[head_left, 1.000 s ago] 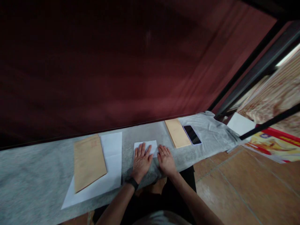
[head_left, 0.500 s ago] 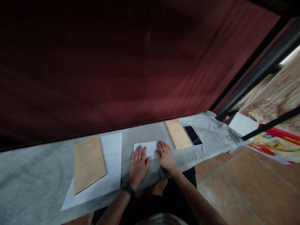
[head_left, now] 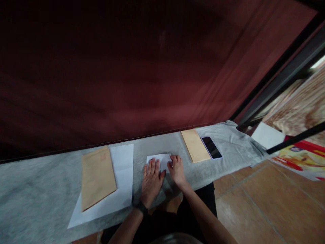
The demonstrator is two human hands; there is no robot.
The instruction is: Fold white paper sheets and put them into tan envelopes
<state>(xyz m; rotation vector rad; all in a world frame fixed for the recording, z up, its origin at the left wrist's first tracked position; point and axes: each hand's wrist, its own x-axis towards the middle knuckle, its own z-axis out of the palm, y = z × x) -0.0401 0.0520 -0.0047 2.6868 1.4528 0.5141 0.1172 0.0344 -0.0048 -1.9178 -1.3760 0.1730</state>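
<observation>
Near the bottom centre of the frame, press a small white paper (head_left: 165, 161) on the grey cloth-covered surface (head_left: 50, 179) with the left hand (head_left: 151, 182), laid flat, fingers pointing up the picture, thumb held away. At the paper's right edge, touch down with the right hand (head_left: 177, 170), fingers curled; cannot tell whether pinching the edge or merely resting on it. Wear a black band (head_left: 142, 207) on the left wrist. At lower left, see a tan envelope (head_left: 98, 179) lying askew across a large white sheet (head_left: 125, 173). Right of centre, find a second tan envelope (head_left: 196, 145) with a dark-screened phone (head_left: 211, 147) just beside it. Toward the lower right corner, note a brown tiled floor (head_left: 256, 200).
</observation>
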